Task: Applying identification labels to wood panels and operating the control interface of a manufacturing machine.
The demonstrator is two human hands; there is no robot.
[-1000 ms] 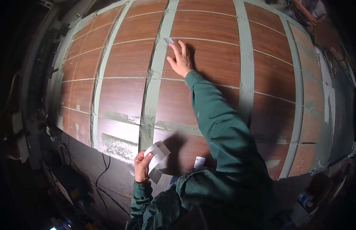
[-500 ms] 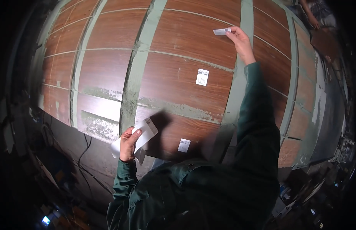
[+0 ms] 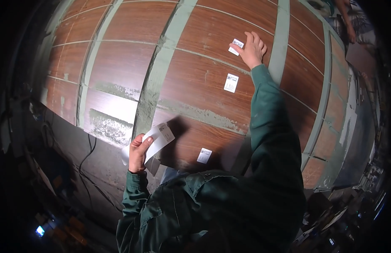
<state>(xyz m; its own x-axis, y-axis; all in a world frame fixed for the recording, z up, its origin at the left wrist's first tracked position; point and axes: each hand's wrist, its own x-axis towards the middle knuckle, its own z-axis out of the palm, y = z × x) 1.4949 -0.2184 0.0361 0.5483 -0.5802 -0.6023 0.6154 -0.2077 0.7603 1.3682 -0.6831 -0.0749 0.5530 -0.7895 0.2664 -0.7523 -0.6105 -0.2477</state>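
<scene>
My left hand (image 3: pixel 137 153) grips a white strip of sticker labels (image 3: pixel 155 140) near the front edge of a stack of brown wood-grain panels (image 3: pixel 119 55). My right hand (image 3: pixel 252 50) reaches far across the panels with fingers spread, pressing a small white label (image 3: pixel 236 46) onto a board. Two more white labels are stuck on nearer boards, one in the middle (image 3: pixel 231 82) and one near the front edge (image 3: pixel 204 155). Both arms are in dark green sleeves.
Pale green straps (image 3: pixel 157 80) run across the panels front to back. Black cables (image 3: pixel 88 160) hang down the dark side of the stack at lower left. Another person's arm (image 3: pixel 347 21) shows at the top right. Clutter lies on the dark floor at the right.
My right hand has brought a label down from the air onto a farther board. The view has swung left. My left hand keeps hold of the label strip.
</scene>
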